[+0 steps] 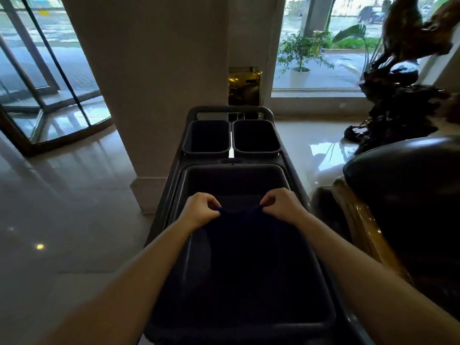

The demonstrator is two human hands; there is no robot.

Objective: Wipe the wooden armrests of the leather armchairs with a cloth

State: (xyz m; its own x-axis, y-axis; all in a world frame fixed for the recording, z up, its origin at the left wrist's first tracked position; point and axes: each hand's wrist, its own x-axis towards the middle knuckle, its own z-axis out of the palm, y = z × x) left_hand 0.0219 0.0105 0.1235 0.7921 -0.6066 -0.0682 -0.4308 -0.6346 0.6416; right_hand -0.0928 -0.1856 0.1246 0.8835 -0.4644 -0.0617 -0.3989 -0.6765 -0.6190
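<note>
A dark navy cloth [245, 235] hangs between both my hands above the large bin of a cleaning cart. My left hand [200, 209] pinches its upper left corner. Its upper right corner is pinched by my right hand [282, 205]. The cloth drapes down toward me over the bin. To the right stands a dark leather armchair [408, 185], with its glossy wooden armrest [361, 225] running down beside my right forearm. Neither hand touches the chair.
The grey cart [174, 175] carries a large bin [286, 170] and two small bins [207, 135] at its far end. A square pillar [154, 83] stands just ahead on the left. A dark root sculpture [403, 95] stands behind the armchair. Revolving glass door [44, 90] at left.
</note>
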